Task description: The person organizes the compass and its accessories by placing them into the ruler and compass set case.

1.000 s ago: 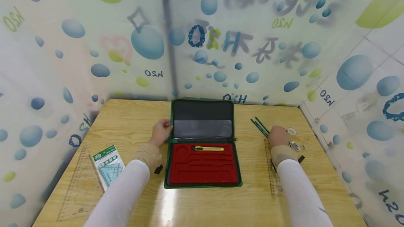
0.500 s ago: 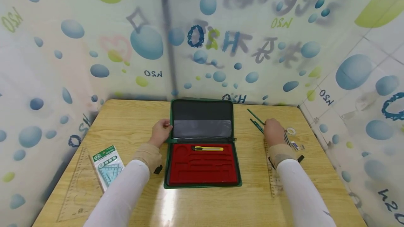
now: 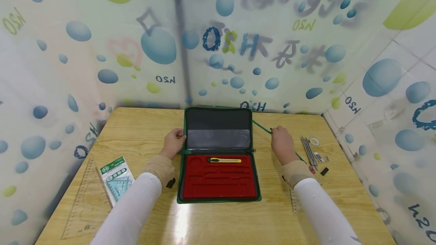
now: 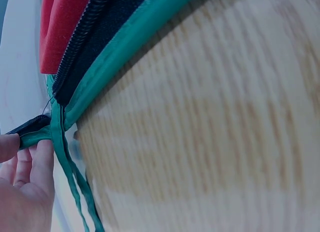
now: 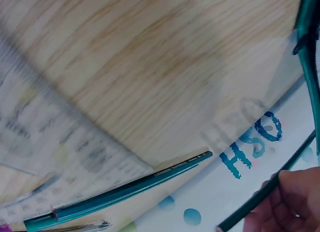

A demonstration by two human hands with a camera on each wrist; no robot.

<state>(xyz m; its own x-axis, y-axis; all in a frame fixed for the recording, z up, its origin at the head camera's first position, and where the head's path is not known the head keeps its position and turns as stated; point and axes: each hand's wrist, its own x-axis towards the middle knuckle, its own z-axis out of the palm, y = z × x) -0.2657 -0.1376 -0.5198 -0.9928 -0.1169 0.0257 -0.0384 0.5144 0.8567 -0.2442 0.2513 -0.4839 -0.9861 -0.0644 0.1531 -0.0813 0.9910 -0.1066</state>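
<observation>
A green zip case [image 3: 218, 118] lies unfolded in the middle of the table, its lid raised at the back. In its red moulded insert [image 3: 221, 190] rests a yellow utility knife [image 3: 225, 160]. My left hand [image 3: 173, 143] pinches the lid's left edge; the left wrist view shows thumb and fingers on the green trim [image 4: 35, 137]. With my right hand [image 3: 283, 144] I hold a green pencil [image 5: 265, 189] above the table, its far end near the lid's right edge. More green pencils [image 5: 135, 189] lie beside a clear ruler [image 5: 70, 137], partly behind my right wrist in the head view.
Slim metal drawing tools [image 3: 308, 152], a white ring [image 3: 314, 141], an eraser [image 3: 319, 157] and a small black piece [image 3: 324, 171] lie at the right. A packet of set squares [image 3: 117, 180] and a large clear triangle [image 3: 80, 211] lie at the left.
My right hand has lifted a green pencil from the others and moved left with it toward the case, uncovering the metal tools. The left hand has stayed put.
</observation>
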